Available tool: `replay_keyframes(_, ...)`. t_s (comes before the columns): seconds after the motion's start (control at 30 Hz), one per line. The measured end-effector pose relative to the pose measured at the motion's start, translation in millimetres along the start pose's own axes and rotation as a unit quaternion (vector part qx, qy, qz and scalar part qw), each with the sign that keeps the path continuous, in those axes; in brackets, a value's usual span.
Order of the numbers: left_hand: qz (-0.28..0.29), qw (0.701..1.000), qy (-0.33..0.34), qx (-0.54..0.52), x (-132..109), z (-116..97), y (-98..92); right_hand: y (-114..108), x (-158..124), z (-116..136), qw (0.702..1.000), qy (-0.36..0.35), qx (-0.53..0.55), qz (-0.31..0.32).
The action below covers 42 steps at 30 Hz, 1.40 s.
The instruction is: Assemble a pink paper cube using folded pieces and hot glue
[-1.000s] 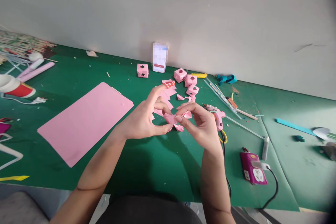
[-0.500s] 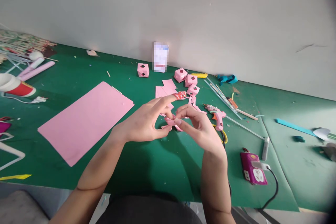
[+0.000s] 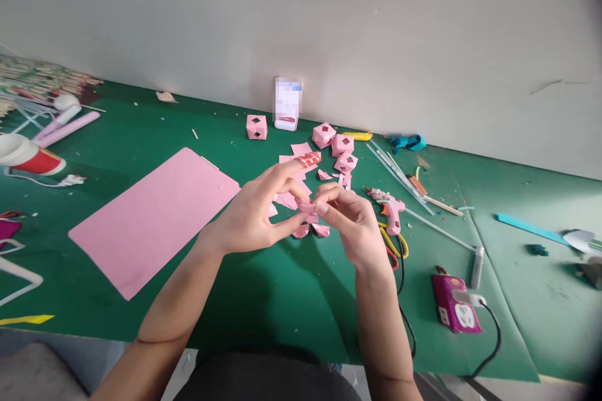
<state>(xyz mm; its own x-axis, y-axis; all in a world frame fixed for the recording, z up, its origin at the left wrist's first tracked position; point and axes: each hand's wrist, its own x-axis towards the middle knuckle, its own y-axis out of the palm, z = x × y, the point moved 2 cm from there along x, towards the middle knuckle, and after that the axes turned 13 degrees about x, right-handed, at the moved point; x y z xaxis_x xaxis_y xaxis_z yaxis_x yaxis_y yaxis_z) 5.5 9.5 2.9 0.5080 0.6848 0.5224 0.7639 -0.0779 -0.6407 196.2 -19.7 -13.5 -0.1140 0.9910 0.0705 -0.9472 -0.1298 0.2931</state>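
Between my fingertips is a small folded piece of pink paper. My left hand pinches its left side with thumb and fingers, while the index finger, wrapped in a red patterned bandage, stretches out above. The thumb and index finger of my right hand close on the right end, partly hiding it. Just below lie curled pink paper pieces. Flat pink paper squares show behind my hands. Farther back stand hollow pink paper shapes with diamond holes, one of them apart on the left.
A large pink sheet covers the left of the green table. A phone leans on the wall. To the right are a pink glue gun, yellow-and-red scissors handles and a magenta power block with a cord.
My right hand has shifted slightly down and left, uncovering more of the scissors handles. My left bandaged finger has moved up and left. The folded paper has tilted between my fingers.
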Motion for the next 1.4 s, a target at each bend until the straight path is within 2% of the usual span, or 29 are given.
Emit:
replay_keyframes(0.17, -0.061, 0.997, -0.026, -0.042, 2.5, -2.5, 1.7, 6.7, -2.5, -2.2, 0.999, -0.026, -0.003, -0.022)
replay_keyframes(0.23, -0.082, 0.994, -0.043, -0.059, 3.2, -2.8, 3.4, 8.6, -3.2, -0.5, 0.992, -0.091, -0.064, -0.055)
replay_keyframes(0.3, -0.101, 0.989, -0.065, -0.086, 3.6, -2.3, 5.3, 10.5, -5.4, 3.3, 0.961, -0.208, -0.155, -0.098)
replay_keyframes(0.4, -0.115, 0.981, -0.089, -0.13, 4.0, -0.6, 7.8, 15.7, -10.0, 7.2, 0.876, -0.356, -0.304, -0.116)
replay_keyframes(0.47, -0.117, 0.978, -0.097, -0.143, 4.1, 1.2, 8.8, 19.3, -11.1, 7.2, 0.836, -0.382, -0.379, -0.106)
replay_keyframes(0.53, -0.118, 0.979, -0.099, -0.133, 4.1, 3.1, 9.2, 21.8, -10.9, 7.3, 0.822, -0.38, -0.412, -0.099)
replay_keyframes(0.6, -0.124, 0.982, -0.091, -0.11, 4.1, 4.2, 8.9, 23.6, -10.4, 8.4, 0.825, -0.377, -0.412, -0.093)
replay_keyframes(0.77, -0.135, 0.989, -0.056, -0.036, 3.0, 1.4, 6.6, 22.2, -9.3, 13.0, 0.875, -0.318, -0.357, -0.071)
replay_keyframes(0.83, -0.127, 0.99, -0.055, 0.008, 1.9, -1.5, 5.6, 19.8, -9.5, 15.0, 0.884, -0.303, -0.351, -0.061)
replay_keyframes(1.0, -0.11, 0.99, -0.029, 0.08, 2.2, -7.3, 4.0, 15.3, -11.5, 21.0, 0.875, -0.317, -0.363, -0.051)
replay_keyframes(1.1, -0.139, 0.98, 0.065, 0.128, 4.5, -9.5, 2.4, 16.0, -13.4, 22.9, 0.879, -0.316, -0.353, -0.052)
replay_keyframes(1.17, -0.157, 0.966, 0.121, 0.167, 5.5, -10.0, 1.6, 18.2, -15.2, 23.1, 0.869, -0.337, -0.357, -0.067)
replay_keyframes(1.3, -0.187, 0.953, 0.143, 0.192, 5.6, -10.8, -0.8, 24.3, -18.0, 21.0, 0.825, -0.397, -0.39, -0.095)
replay_keyframes(1.4, -0.216, 0.941, 0.172, 0.197, 3.5, -14.5, -2.8, 25.8, -18.0, 19.0, 0.826, -0.41, -0.371, -0.107)
